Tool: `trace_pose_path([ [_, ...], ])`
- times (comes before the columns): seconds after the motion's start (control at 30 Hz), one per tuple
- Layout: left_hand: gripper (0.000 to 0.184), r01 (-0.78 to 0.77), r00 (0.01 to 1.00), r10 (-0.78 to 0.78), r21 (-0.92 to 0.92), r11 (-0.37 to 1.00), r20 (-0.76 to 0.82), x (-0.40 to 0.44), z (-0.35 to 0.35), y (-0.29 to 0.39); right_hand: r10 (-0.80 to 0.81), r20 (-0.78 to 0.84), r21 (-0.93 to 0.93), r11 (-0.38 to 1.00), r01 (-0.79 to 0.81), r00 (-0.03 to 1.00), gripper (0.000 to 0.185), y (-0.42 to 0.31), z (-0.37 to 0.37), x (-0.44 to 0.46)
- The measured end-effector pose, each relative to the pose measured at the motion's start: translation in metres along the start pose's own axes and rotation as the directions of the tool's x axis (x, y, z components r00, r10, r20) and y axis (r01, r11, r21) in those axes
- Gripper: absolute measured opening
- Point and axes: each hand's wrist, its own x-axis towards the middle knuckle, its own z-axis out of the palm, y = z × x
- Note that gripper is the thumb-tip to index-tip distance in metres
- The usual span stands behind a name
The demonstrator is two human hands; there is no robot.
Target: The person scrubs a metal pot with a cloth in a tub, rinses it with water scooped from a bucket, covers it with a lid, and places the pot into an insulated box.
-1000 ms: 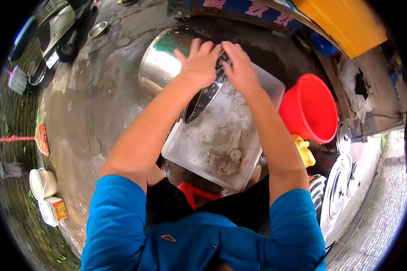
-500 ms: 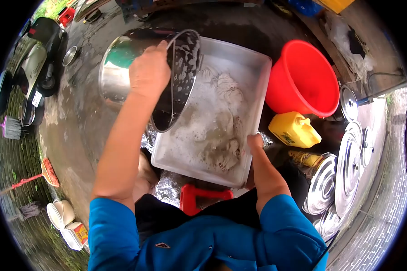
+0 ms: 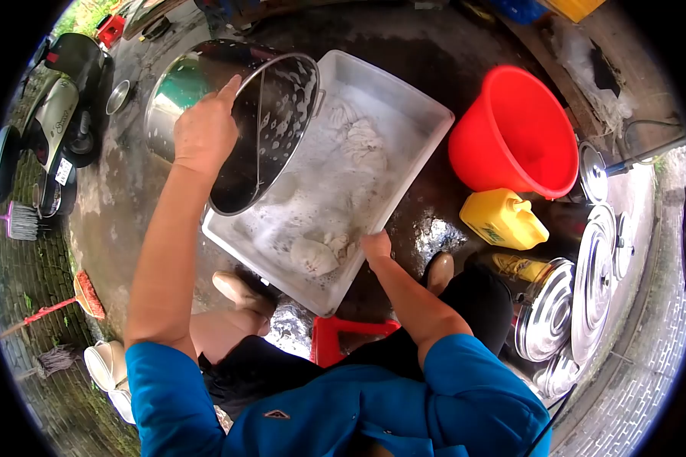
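Observation:
My left hand (image 3: 206, 133) is closed on the rim of a large shiny metal pot (image 3: 179, 126), which is tipped on its side with its dark mouth facing the tub. Soap suds cling to the pot's inner wall. Beside it is a rectangular white plastic tub (image 3: 427, 114), turned at an angle and holding foamy water with soaked pale cloths (image 3: 362, 145). A rounded pale cloth bundle (image 3: 314, 257) bulges near the tub's close end. My right hand (image 3: 376, 247) grips the tub's right edge, its fingertips partly hidden.
To the right stand a red plastic bucket (image 3: 472, 145) and a yellow jug (image 3: 503, 219), with several metal lids (image 3: 545, 312) nearby. A red stool (image 3: 326, 343) is between my legs. Brushes (image 3: 89, 295) and a parked scooter (image 3: 57, 114) are at the left. The floor is wet.
The pot has shifted left with my left hand. The tub has swung round, its near end moving left and its right edge drawing away from the red bucket, with my right hand on it.

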Motion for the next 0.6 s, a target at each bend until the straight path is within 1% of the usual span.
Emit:
trace_pose_path([
  [0.03,0.05,-0.008,0.999,0.007,0.036,0.999,0.046,0.0,-0.003,-0.005,-0.004,0.0,0.002,1.0,0.004,1.0,0.043,0.001,0.008,0.002],
  [0.07,0.05,-0.008,0.999,0.006,0.036,0.999,0.041,0.001,-0.003,-0.011,0.007,0.008,0.033,0.999,-0.007,1.0,0.044,0.002,0.016,0.003],
  [0.13,0.051,-0.066,0.998,0.066,0.018,0.998,0.015,0.001,0.0,-0.022,0.016,0.013,0.06,0.998,-0.017,1.0,0.046,-0.004,0.026,-0.005],
  [0.2,0.051,-0.064,0.997,0.063,0.012,0.998,0.033,0.001,0.004,-0.03,-0.049,0.001,0.065,0.997,0.049,0.999,0.047,-0.01,0.04,-0.018],
  [0.23,0.052,-0.069,0.996,0.068,0.012,0.998,0.05,0.0,0.005,-0.031,-0.057,0.003,0.058,0.997,0.057,0.998,0.047,-0.007,0.05,-0.021],
  [0.27,0.052,-0.096,0.995,0.096,0.005,0.995,0.011,-0.003,0.009,-0.035,-0.049,0.012,0.126,0.991,0.047,0.999,0.042,-0.006,0.061,-0.025],
  [0.33,0.054,-0.065,0.998,0.065,0.005,0.998,0.018,-0.004,0.016,-0.042,-0.019,0.035,0.307,0.952,0.008,0.999,0.035,-0.012,0.073,-0.039],
  [0.37,0.057,-0.038,0.999,0.038,-0.002,0.999,0.038,-0.006,0.018,-0.047,-0.025,0.038,0.308,0.951,0.012,0.999,0.035,-0.02,0.07,-0.043],
  [0.4,0.056,-0.044,0.999,0.045,-0.043,0.998,0.014,-0.01,0.016,-0.049,0.129,0.213,0.162,0.973,-0.165,0.969,0.035,-0.032,0.057,-0.047],
  [0.43,0.056,-0.041,0.999,0.041,-0.05,0.998,0.002,-0.014,0.017,-0.051,0.292,0.346,-0.011,0.952,-0.307,0.892,0.036,-0.039,0.043,-0.046],
  [0.47,0.056,-0.019,1.0,0.021,-0.057,0.998,0.021,-0.017,0.018,-0.051,0.38,0.462,-0.03,0.91,-0.414,0.801,0.033,-0.024,0.042,-0.027],
  [0.5,0.056,-0.002,0.999,0.004,-0.066,0.998,0.039,-0.017,0.015,-0.05,0.369,0.446,-0.018,0.914,-0.404,0.815,0.033,-0.048,0.022,-0.038],
  [0.53,0.051,-0.02,0.996,0.025,-0.059,0.998,0.087,-0.02,0.008,-0.05,0.069,0.503,-0.468,0.859,0.205,0.862,0.034,-0.098,-0.01,-0.068],
  [0.57,0.051,-0.023,0.996,0.029,-0.074,0.997,0.082,-0.023,0.006,-0.05,-0.017,0.588,-0.639,0.602,0.478,0.808,0.035,-0.123,-0.018,-0.07],
  [0.6,0.051,-0.011,0.997,0.018,-0.097,0.995,0.078,-0.025,0.007,-0.051,-0.103,0.664,-0.706,0.241,0.666,0.741,0.037,-0.147,-0.027,-0.073],
])
